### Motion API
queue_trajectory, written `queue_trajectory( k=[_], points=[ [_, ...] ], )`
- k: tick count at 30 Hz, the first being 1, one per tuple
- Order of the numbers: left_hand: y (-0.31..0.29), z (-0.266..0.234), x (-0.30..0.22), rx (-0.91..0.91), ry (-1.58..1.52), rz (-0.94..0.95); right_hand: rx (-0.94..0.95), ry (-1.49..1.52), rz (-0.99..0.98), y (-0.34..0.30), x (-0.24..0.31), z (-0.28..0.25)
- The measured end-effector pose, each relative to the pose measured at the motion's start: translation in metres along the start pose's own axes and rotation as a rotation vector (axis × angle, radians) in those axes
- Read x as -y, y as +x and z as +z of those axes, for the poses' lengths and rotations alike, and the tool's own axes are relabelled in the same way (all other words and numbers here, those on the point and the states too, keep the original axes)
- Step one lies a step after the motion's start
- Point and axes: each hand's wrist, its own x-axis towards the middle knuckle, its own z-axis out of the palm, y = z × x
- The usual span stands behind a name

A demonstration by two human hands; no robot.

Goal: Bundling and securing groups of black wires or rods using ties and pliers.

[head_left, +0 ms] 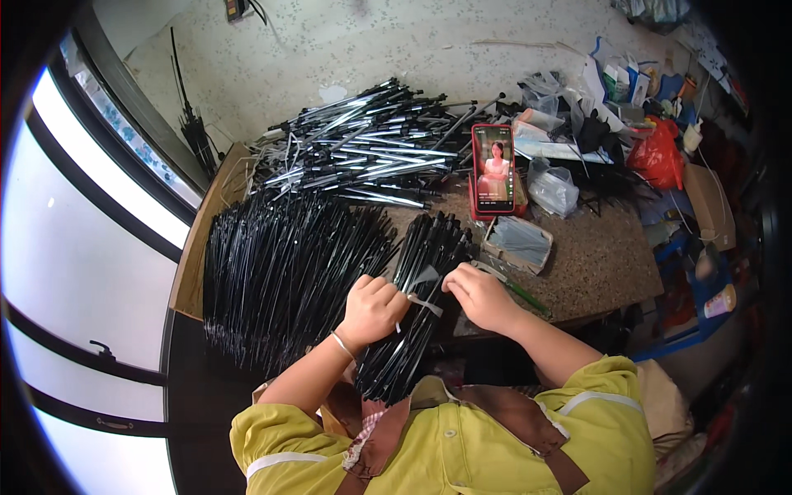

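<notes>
Bundling black rods, mid-wrap.
I judge one bundle (pixel 412 305) partly tied: left hand (pixel 373 309) clenched around it, right hand (pixel 481 295) pinching the clear strip (pixel 424 290); big loose pile (pixel 289 272) left of it remains.

left hand (pixel 373 309) fingertips hidden, far shelf clutter (pixel 660 82) blurred

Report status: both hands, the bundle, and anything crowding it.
Left hand and right hand gripping a pale strip across the black rod bundle. Big rod pile close left. Phone behind.
</notes>
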Motion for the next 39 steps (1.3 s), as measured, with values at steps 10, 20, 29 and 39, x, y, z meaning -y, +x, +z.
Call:
queue_trajectory(
  k=[10, 20, 29, 39],
  points=[
    [-0.005, 0.001, 0.001, -0.039, 0.133, 0.147, 0.173, 0.499, 0.105, 0.026, 0.017, 0.013],
    [-0.009, 0.003, 0.0, -0.026, 0.047, 0.042, 0.196, 1.223, 0.389, 0.026, 0.025, 0.011],
    [-0.006, 0.001, 0.0, 0.008, 0.079, 0.088, 0.05, -0.294, -0.276, 0.024, 0.026, -0.002],
    [-0.036, -0.002, 0.021, 0.132, -0.851, -0.574, 0.136, 0.584, -0.035, 0.0, -0.003, 0.01]
  ],
)
